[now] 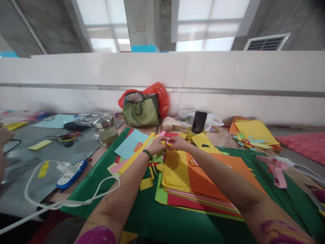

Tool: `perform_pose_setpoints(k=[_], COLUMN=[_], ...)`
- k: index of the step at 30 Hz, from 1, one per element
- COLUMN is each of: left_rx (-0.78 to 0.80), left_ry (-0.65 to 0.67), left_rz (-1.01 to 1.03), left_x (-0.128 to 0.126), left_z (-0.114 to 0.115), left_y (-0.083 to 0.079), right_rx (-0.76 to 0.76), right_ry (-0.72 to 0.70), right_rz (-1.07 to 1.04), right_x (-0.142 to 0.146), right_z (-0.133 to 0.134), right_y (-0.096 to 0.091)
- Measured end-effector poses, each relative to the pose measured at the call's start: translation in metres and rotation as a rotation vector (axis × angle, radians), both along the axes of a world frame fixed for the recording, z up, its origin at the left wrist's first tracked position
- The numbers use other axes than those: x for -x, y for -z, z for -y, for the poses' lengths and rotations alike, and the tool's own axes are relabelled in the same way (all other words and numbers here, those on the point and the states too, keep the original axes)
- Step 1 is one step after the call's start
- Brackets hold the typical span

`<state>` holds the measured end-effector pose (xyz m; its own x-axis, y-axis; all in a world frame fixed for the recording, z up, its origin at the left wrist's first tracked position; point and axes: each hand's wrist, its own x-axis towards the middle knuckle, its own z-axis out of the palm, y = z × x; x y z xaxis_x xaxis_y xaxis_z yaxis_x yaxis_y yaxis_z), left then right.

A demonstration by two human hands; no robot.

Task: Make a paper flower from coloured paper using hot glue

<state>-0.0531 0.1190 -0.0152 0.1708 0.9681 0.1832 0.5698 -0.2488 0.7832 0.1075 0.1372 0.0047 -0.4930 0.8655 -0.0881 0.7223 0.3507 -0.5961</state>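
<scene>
My left hand (156, 145) and my right hand (178, 143) meet over the middle of the work mat. Between their closed fingertips is a small yellow and pink piece (167, 144), mostly covered by the fingers. Below my right hand lies a stack of coloured sheets, with yellow (179, 169) and orange (210, 179) ones on top. Near my left wrist rest a light blue sheet (130, 144) and long yellow strips (134, 156). Small yellow scraps (146, 183) are scattered under my left forearm.
A pink glue gun (278, 169) lies on the green mat (142, 217) at right. A white cable (76, 203) crosses my left forearm from a blue power strip (72, 174). A glass jar (105, 130), scissors (68, 136), a phone (199, 122) and a green bag (142, 110) stand around.
</scene>
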Motion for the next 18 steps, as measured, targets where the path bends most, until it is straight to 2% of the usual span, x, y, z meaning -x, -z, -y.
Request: perform_pose_setpoints(k=[4, 8, 12, 15, 18], left_rx=[-0.03, -0.07, -0.159, -0.204, -0.163], left_ry=[-0.176, -0.41, -0.59, -0.591, -0.413], left_rz=[0.068, 0.108, 0.131, 0.168, 0.224], left_x=[0.033, 0.068, 0.088, 0.086, 0.067], left_z=[-0.008, -0.01, -0.005, 0.001, 0.009], left_y=[-0.013, -0.018, -0.023, -0.034, -0.044], right_rx=[-0.061, -0.116, -0.138, -0.131, -0.066], right_ry=[0.015, -0.019, -0.075, -0.103, -0.167], right_rz=[-0.028, -0.031, -0.018, -0.014, -0.034], right_x=[0.033, 0.068, 0.075, 0.065, 0.052], right_z=[-0.017, -0.025, -0.016, -0.003, 0.014], right_y=[-0.013, -0.018, -0.028, -0.042, -0.058])
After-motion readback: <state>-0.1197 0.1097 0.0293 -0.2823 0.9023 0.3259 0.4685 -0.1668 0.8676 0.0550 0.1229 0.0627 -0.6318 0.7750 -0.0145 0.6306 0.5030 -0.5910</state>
